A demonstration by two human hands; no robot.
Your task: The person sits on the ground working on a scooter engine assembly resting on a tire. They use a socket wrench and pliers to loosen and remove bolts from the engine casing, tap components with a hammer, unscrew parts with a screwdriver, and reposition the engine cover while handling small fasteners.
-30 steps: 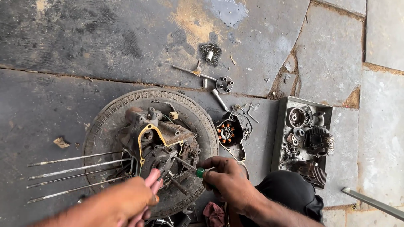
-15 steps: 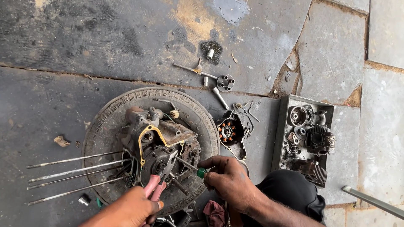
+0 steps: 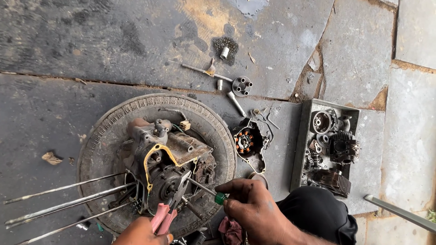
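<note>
A greasy engine case (image 3: 170,168) with a yellow gasket line lies on an old tyre (image 3: 104,140) on the stone floor. My left hand (image 3: 141,232), at the bottom edge, grips pink-handled pliers (image 3: 169,206) whose jaws reach into the engine's round opening. My right hand (image 3: 252,208) holds a green-handled screwdriver (image 3: 204,189), its shaft pointing left into the same spot beside the plier jaws. Both hands sit at the near side of the engine.
Long metal rods (image 3: 63,204) stick out to the left of the engine. A stator cover (image 3: 247,143) lies right of the tyre. A metal tray (image 3: 302,136) of engine parts stands at the right. Loose bolts and a round part (image 3: 241,85) lie farther back. My dark-clad knee (image 3: 318,213) is at bottom right.
My left hand has pulled back toward the bottom edge, so the pliers show more. The view has shifted slightly downward. My right hand keeps the screwdriver in the same place.
</note>
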